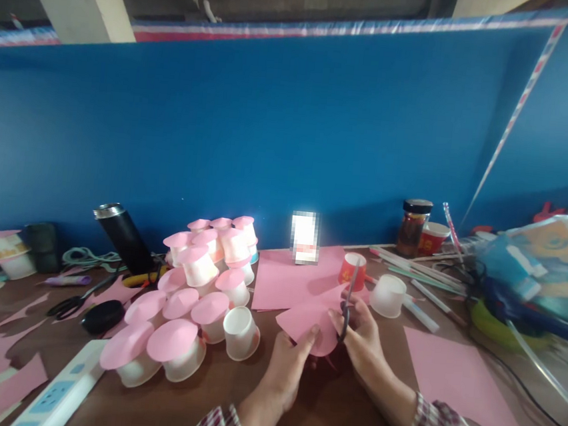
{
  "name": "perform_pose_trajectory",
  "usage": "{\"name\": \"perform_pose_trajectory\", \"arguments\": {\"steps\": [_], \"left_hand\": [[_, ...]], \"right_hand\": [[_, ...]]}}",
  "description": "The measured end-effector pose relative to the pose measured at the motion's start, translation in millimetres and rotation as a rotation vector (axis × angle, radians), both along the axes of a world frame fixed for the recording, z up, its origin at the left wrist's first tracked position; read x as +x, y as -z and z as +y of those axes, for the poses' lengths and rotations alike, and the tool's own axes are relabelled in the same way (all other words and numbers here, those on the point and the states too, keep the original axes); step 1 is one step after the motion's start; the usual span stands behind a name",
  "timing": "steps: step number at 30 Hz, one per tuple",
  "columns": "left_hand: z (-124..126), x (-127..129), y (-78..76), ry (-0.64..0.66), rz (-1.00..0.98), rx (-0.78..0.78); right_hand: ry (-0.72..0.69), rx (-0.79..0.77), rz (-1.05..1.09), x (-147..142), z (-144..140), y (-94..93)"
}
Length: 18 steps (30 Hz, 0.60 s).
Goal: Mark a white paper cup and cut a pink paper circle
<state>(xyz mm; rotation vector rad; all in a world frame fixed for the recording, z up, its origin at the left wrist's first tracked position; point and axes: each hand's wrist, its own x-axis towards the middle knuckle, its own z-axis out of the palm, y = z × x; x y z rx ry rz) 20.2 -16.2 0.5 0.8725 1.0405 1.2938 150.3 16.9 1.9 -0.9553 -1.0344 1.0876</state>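
My left hand (pixel 285 371) pinches a piece of pink paper (pixel 298 321) with a rounded lower edge, the thumb lying on top. In my right hand (pixel 365 338) is a pair of scissors (pixel 353 281), fingers wrapped round the dark handles and blades pointing up and away from me. The scissors stand at the paper's right side; whether the blades touch it I cannot tell. Just beyond them is a red paper cup (pixel 352 271), and a white paper cup (pixel 388 295) stands right of it. Left of my left hand is a white cup with a handle (pixel 241 333).
Several white cups with pink cone tops (pixel 171 340) crowd the left middle. A power strip (pixel 64 386), a black bottle (pixel 123 238) and paper scraps lie further left. Pink sheets (pixel 277 283), straws (pixel 423 273), a jar (pixel 413 229) and a glue gun (pixel 521 306) are also on the table.
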Motion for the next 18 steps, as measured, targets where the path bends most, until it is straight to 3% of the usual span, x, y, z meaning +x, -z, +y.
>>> {"name": "perform_pose_trajectory", "arguments": {"steps": [14,18], "left_hand": [[-0.7,-0.1,-1.6,0.066,0.102,-0.002],[1.8,1.5,-0.8,0.0,0.054,-0.044]], "right_hand": [[-0.035,0.01,0.003,1.2,4.5,4.7],[-0.038,0.021,-0.014,0.2,4.5,-3.4]]}}
